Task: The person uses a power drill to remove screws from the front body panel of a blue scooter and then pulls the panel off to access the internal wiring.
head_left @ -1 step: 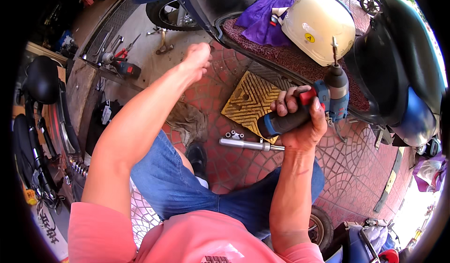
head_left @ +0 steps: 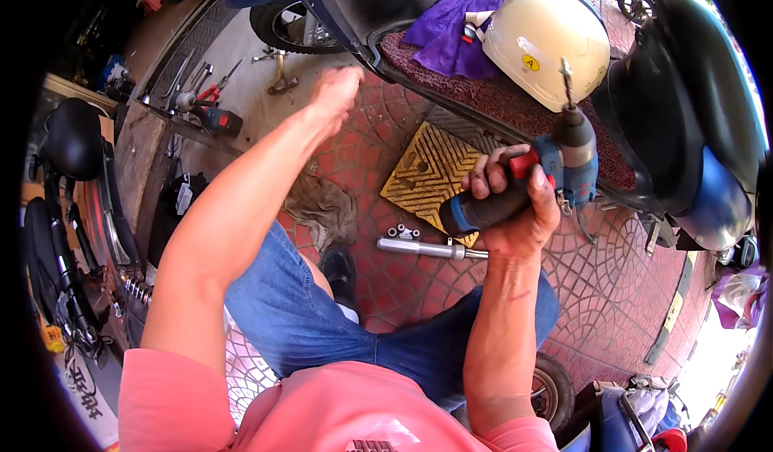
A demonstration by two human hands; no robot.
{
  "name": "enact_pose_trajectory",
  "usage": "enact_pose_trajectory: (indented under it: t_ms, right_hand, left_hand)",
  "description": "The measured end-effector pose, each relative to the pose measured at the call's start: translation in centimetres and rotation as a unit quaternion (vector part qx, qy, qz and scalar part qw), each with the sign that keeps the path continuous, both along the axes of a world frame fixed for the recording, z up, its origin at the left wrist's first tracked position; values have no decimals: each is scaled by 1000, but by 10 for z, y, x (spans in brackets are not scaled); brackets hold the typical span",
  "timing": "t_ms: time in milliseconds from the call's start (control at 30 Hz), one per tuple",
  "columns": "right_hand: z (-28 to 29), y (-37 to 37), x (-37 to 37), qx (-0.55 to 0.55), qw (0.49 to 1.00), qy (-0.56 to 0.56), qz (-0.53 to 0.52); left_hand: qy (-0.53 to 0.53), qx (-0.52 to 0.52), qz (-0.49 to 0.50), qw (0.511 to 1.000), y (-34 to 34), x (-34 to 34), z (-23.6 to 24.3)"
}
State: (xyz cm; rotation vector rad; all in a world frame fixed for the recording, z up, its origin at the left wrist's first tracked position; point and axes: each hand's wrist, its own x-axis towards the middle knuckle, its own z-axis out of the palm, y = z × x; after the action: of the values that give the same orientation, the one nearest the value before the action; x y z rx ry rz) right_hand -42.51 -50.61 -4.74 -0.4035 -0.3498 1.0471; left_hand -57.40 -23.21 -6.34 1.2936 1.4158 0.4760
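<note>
My right hand (head_left: pixel 515 190) is wrapped round the handle of a blue and black cordless drill (head_left: pixel 576 166). Its long drill bit (head_left: pixel 567 86) points away from me, in front of a cream helmet (head_left: pixel 547 45). My left hand (head_left: pixel 334 98) is stretched forward near the lower edge of a dark blue scooter (head_left: pixel 318 1). Its fingers are curled together; whatever may be inside them is hidden. Below the drill, a silver rod-like tool with a thick grip (head_left: pixel 415 247) lies on the paving beside a yellow ridged block (head_left: pixel 427 174).
The helmet and a purple cloth (head_left: pixel 459 29) rest on the scooter's footboard mat. A second power tool (head_left: pixel 213 118) lies among hand tools at left. A brown rag (head_left: pixel 322 210) is by my shoe (head_left: pixel 338 275). Bicycle parts (head_left: pixel 68 251) stand far left.
The drill in my right hand has shifted very slightly left and its bit leans a little more that way. My left hand has moved slightly upward.
</note>
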Motion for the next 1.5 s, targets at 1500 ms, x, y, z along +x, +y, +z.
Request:
enact_pose_trajectory:
  t_ms: [1500]
  right_hand:
    - [-38, -7, 17, -240, 961, -137, -2]
  left_hand:
    - [148, 271, 180, 934, 17, 63, -28]
